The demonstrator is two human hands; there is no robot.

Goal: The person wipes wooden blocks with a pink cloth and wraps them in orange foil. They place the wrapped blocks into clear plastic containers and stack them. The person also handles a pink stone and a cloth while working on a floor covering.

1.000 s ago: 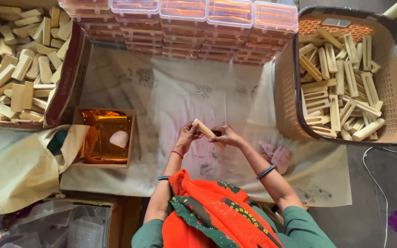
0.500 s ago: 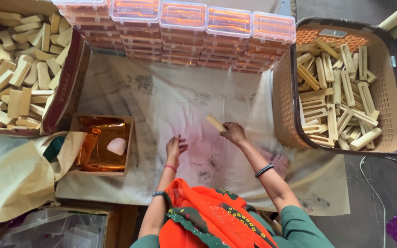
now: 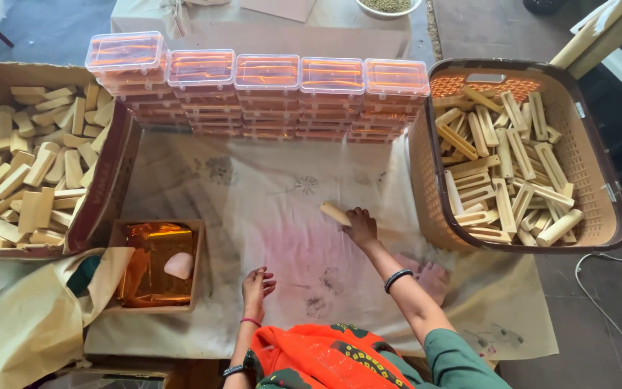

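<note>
The right hand (image 3: 361, 227), arm stretched forward, grips one end of a pale wooden block (image 3: 335, 213). The block lies low over the white cloth (image 3: 268, 209); whether it touches cannot be told. Its long axis runs from the hand up and left, the free end pointing toward the stacked clear plastic boxes (image 3: 268, 94) ahead. The left hand (image 3: 257, 284) is empty, fingers loosely apart, resting near the body, well apart from the right.

The step appears to be carrying a single block. Any next move calls for a firm hold on that end.

Beside the left hand, an open box of orange film (image 3: 154, 265). Beyond it, a cardboard box of blocks (image 3: 109, 194). Right of the right hand, a brown basket (image 3: 426, 180) of similar blocks.
</note>
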